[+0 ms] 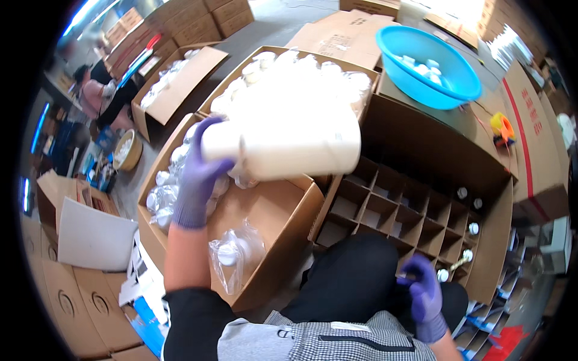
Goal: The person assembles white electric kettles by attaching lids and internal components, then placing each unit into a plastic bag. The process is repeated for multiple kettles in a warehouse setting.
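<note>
White bottle held sideways in the left hand over open cartons

Read from the centre of the view, the left hand (203,171), in a purple glove, is at 9 o'clock, clamped around the narrower end of a large white bottle (301,147). The bottle lies just above centre, nearly level, its wide end toward 3 o'clock; motion blurs it and glare washes it out. The right hand (425,295), gloved alike, is well apart at 4 o'clock near the knee, fingers loosely bent with a gap to the thumb.

At 8 o'clock an open carton (268,207) holds plastic-wrapped bottles along its left side, with one wrapped bottle (232,253) apart from them at 7 o'clock. A divided carton (421,133) stands at 3 o'clock, white caps (474,228) showing in compartments along its right side. A blue basin (415,92) with white pieces inside sits at 2 o'clock. Another person (93,99) is at 10 o'clock.
</note>
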A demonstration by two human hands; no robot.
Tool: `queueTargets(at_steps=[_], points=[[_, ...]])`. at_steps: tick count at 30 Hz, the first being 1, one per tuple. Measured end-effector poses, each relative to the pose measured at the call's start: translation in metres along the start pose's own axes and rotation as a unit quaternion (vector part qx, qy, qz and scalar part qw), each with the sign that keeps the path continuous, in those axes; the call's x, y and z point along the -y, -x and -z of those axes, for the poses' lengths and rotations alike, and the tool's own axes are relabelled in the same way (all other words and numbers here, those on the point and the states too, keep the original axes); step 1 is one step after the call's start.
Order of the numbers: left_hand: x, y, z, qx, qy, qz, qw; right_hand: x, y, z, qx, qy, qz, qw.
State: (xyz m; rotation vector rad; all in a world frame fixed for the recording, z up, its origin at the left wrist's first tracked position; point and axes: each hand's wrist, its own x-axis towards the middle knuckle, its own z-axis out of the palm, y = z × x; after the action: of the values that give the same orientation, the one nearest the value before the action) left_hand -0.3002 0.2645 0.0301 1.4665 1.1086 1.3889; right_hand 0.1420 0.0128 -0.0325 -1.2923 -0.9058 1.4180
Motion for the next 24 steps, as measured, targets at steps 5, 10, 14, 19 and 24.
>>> queueTargets(at_steps=[5, 10, 14, 19, 24], points=[[-0.057, 0.109, -0.071, 0.227, 0.003, -0.145, 0.963, 0.034, -0.027, 0.011, 0.153, -0.206, -0.053, 0.965], [-0.043, 0.142, -0.16, 0.242, 0.267, 0.224, 0.905, 0.044, 0.048, 0.065, 0.007, -0.047, 0.079, 0.996], [0.044, 0.107, -0.235, 0.177, -0.112, 0.082, 0.974, 0.02, 0.144, 0.146, -0.222, 0.052, 0.179, 0.957], [0.134, 0.065, -0.311, 0.279, -0.528, 0.078, 0.798, -0.021, 0.197, 0.194, -0.289, -0.158, 0.165, 0.93], [0.192, 0.068, -0.321, 0.17, -0.492, -0.105, 0.847, -0.014, 0.18, 0.133, -0.253, -0.091, 0.198, 0.943]])
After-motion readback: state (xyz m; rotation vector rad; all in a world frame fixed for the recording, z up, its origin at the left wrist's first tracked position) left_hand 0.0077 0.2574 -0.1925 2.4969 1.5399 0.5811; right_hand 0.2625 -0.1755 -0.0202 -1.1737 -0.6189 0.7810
